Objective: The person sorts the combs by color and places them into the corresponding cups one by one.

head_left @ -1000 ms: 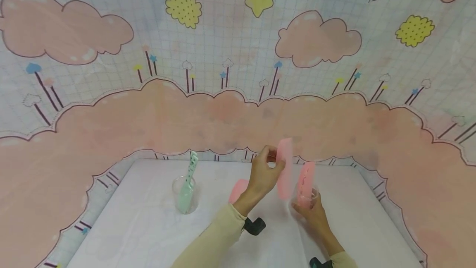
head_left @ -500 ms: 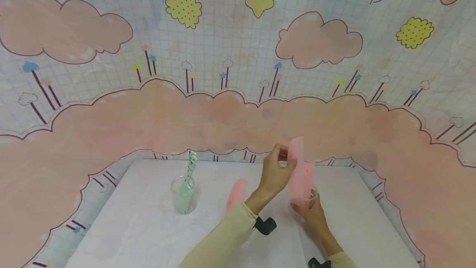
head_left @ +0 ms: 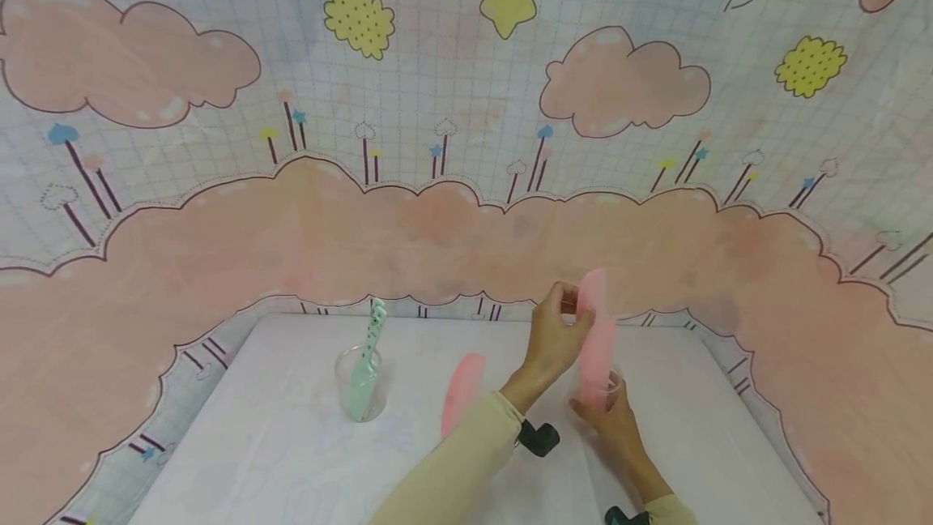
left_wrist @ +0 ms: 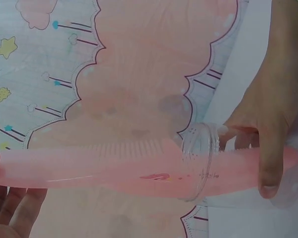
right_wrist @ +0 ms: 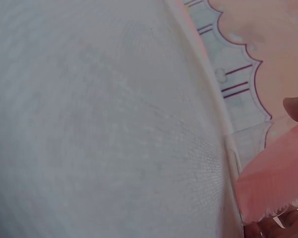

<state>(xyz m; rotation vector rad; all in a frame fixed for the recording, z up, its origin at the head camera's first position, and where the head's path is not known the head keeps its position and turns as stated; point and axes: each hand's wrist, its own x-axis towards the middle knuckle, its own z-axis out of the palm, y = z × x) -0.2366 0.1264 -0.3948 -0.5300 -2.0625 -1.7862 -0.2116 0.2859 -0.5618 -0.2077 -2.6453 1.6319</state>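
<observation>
My left hand pinches the upper part of a pink comb, which stands upright over a clear plastic cup. Round that cup curl the fingers and thumb of my right hand. A second pink comb is inside the cup, its upper part sticking out of the mouth. In the left wrist view the held comb overlaps the one in the cup, its lower end at the cup's mouth; I cannot tell whether it is inside. Another pink comb lies on the table, partly behind my left sleeve.
On the left of the white table stands another clear cup with a green spoon leaning in it, its spotted handle up. Behind the table hangs a patterned cloth.
My left hand has carried its comb to the right, from beside the cup to over it. The right hand keeps its hold on the cup in the same place.
</observation>
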